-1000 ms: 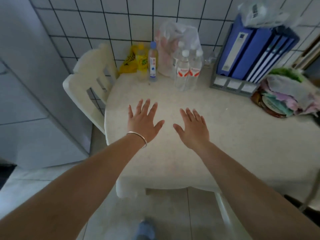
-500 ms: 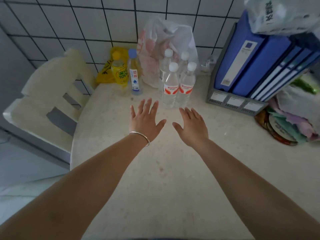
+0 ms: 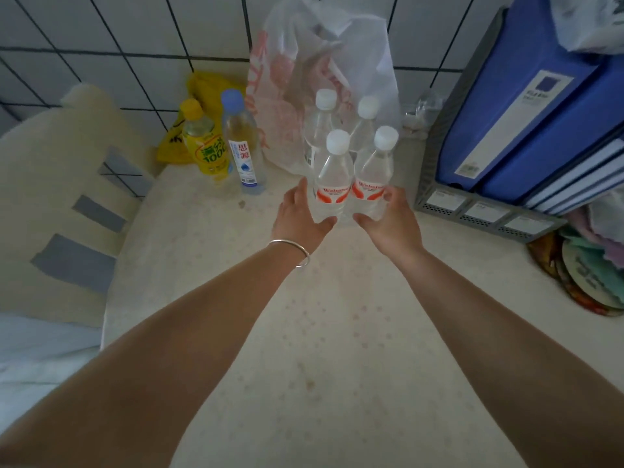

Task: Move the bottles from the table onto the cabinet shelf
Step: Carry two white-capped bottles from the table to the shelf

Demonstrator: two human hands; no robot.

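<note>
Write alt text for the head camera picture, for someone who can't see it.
Two bare hands reach around a pair of clear white-capped water bottles on a pale table: the left hand at the left bottle, the right hand at the right bottle. Two more stand behind, a yellow drink bottle and a blue-capped bottle to the left, blue binders to the right.

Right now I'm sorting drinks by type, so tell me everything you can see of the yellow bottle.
The yellow bottle stands upright on the table near the tiled wall, left of the blue-capped bottle, close beside it. It looks like clear plastic, with a yellow cap and a yellow label bearing green print and "100". A yellow bag lies behind it. Neither hand touches it.
</note>
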